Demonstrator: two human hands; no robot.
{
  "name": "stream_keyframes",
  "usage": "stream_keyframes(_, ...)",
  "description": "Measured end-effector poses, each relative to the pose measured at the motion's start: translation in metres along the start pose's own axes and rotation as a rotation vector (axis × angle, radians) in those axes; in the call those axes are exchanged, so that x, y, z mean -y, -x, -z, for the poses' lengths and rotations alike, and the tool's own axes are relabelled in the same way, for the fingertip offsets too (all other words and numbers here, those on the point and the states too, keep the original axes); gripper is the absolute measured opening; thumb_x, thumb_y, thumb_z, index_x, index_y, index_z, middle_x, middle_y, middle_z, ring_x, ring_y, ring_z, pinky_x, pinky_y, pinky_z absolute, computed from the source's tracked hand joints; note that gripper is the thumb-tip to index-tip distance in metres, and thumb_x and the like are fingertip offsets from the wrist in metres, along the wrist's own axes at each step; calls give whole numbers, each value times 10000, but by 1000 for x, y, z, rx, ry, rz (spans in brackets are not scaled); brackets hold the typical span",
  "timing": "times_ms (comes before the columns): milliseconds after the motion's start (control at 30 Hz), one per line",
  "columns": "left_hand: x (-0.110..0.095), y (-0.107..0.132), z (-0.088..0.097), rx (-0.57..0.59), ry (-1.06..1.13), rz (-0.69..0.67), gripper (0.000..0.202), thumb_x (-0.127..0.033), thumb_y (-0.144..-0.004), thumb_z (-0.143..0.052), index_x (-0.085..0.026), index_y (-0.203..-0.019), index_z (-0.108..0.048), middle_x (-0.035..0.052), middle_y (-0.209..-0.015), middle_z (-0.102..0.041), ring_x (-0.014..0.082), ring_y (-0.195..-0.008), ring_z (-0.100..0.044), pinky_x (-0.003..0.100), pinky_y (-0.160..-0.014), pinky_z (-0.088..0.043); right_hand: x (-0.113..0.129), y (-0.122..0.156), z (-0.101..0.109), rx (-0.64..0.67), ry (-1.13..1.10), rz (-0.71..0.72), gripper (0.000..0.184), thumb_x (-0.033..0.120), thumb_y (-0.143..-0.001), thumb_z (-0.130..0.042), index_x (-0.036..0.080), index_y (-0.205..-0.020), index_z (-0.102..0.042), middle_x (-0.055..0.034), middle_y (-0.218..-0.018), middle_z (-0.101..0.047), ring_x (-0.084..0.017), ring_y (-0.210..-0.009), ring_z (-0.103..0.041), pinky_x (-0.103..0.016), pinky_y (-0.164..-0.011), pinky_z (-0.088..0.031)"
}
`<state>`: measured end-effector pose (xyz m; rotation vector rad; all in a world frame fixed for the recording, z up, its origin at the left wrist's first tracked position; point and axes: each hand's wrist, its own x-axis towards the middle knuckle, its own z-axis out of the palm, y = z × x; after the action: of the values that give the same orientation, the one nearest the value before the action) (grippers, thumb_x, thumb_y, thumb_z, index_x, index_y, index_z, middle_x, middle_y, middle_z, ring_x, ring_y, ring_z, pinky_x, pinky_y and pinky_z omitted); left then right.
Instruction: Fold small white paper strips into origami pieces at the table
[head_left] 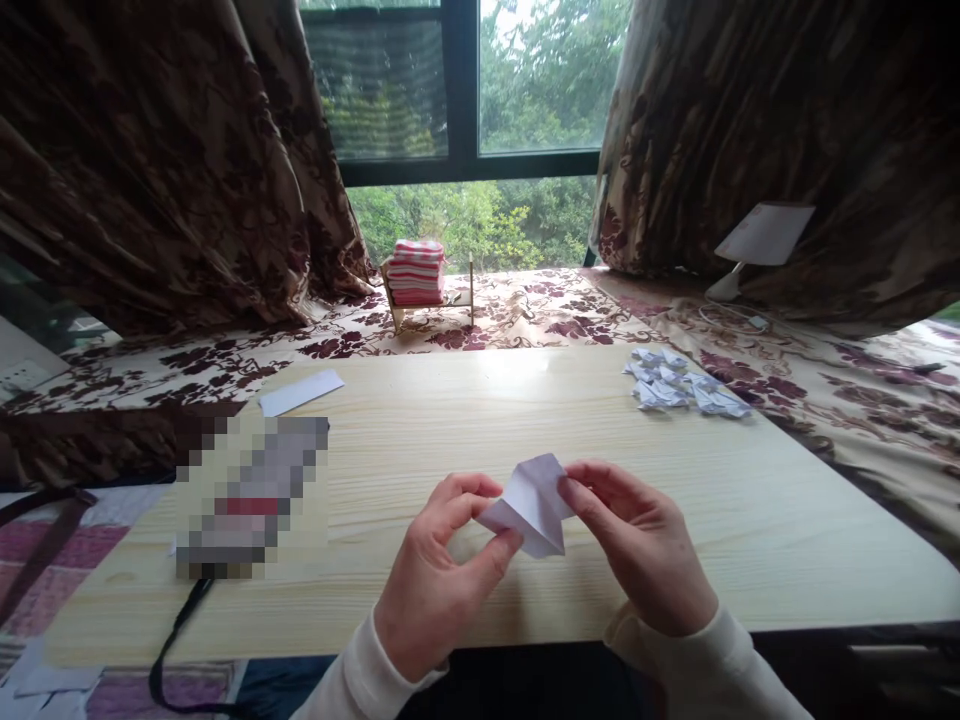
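folded paper (531, 505) — plain white faces

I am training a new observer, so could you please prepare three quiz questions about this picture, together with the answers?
1. True or false: the left hand and the right hand both touch the creased paper.
2. Where on the table do the small folded papers lie?
A) near left corner
B) far right corner
C) middle
3. Fill in: the stack on the small stand is patterned with ____.

Key: 1. True. 2. B. 3. stripes.
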<state>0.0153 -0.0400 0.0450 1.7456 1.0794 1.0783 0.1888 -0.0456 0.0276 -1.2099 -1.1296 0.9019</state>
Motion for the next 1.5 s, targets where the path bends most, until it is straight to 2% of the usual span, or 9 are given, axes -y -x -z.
stream_keyframes(200,-7,0,12,115,175,235,161,-301,-784,-616,-144,-774,-652,23,-686,-644,154,-649,-570,257,-618,-444,19,-9,9,84,-62,-36,339,481,-687,-694,153,-759,-648,-25,-683,-644,-142,-619,-579,-263,-557,-507)
stream_keyframes(333,-15,-6,24,143,269,304,203,-309,-713,-662,-128,-804,-642,23,-684,-660,141,-621,-582,233,-572,-434,25,-18,14,188,8,-42,394,518,-676,-686,145,-801,-661,-31,-689,-644,-136,-590,-569,-262,-520,-494)
stream_keyframes(533,-19,-30,37,208,48,270,181,-253,-657,-640,-125,-784,-645,36,-708,-679,153,-631,-610,241,-574,-450,28,-43,10,376,72,-89,426,474,-614,-724,144,-883,-703,-50,-736,-695,-156,-615,-598,-261,-510,-470)
stream_keyframes(733,-1,-55,40,297,-194,269,159,-193,-649,-592,-147,-798,-624,-27,-552,-603,128,-495,-535,217,-469,-387,9,-73,-8,546,203,-139,220,343,-623,-667,125,-643,-656,13,-553,-608,-111,-510,-513,-243,-497,-408)
stream_keyframes(867,13,-59,41,287,-397,209,260,-162,-646,-591,-195,-898,-649,-27,-588,-610,160,-549,-536,260,-546,-389,-9,-86,-16,565,326,-95,104,239,-615,-631,135,-621,-627,47,-506,-530,-94,-496,-445,-217,-465,-335)
stream_keyframes(967,20,-56,41,266,-554,130,409,-148,-675,-588,-200,-1079,-613,40,-817,-668,224,-733,-590,335,-694,-428,-18,-91,-17,567,407,-54,119,189,-631,-595,135,-710,-664,34,-569,-559,-105,-539,-458,-224,-502,-353)
stream_keyframes(1067,22,-51,37,218,-793,-160,329,-127,-743,-541,-181,-1057,-620,100,-1052,-639,273,-965,-561,400,-822,-435,-22,-94,-14,566,472,-34,153,185,-658,-579,148,-773,-673,19,-622,-589,-118,-569,-475,-228,-525,-369)
stream_keyframes(1200,27,-48,25,230,-784,-412,262,-150,-832,-498,-166,-1066,-615,82,-1124,-644,253,-1007,-550,421,-877,-434,-24,-93,-10,586,579,32,206,222,-716,-543,161,-868,-667,8,-653,-607,-128,-585,-506,-226,-533,-402)
stream_keyframes(1500,47,-48,18,218,-800,-449,258,-197,-838,-527,-144,-1066,-636,59,-1144,-658,248,-988,-563,436,-895,-422,-23,-91,-13,541,741,138,147,238,-802,-502,176,-823,-633,10,-617,-580,-133,-555,-515,-245,-529,-404)
